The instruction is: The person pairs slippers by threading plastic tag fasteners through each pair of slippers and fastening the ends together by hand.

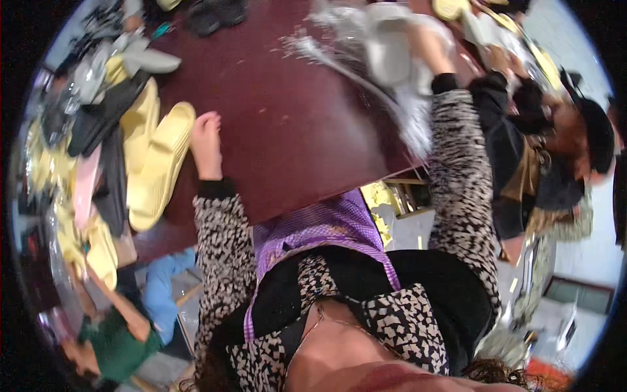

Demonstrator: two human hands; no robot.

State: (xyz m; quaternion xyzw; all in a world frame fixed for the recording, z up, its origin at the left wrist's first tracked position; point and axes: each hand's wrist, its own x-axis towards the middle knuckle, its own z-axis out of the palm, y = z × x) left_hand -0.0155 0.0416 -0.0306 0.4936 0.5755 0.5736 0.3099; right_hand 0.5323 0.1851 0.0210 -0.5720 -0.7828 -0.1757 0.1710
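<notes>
My left hand [208,145] is by the left side of the dark red table, its fingers curled in. It lies right beside a pair of pale yellow slide sandals [162,163], and whatever its fingers may hold is hidden. At the far right of the table, my right hand [426,47] is closed on a white slide sandal [386,55], blurred by motion. Clear plastic wrapping [411,114] bunches below that sandal.
A heap of black, yellow, grey and pink sandals [98,124] lines the table's left side. Dark sandals [215,14] lie at the far edge of the table [281,117]. A co-worker in dark clothes [522,150] handles sandals at right; another in green [121,343] is at lower left.
</notes>
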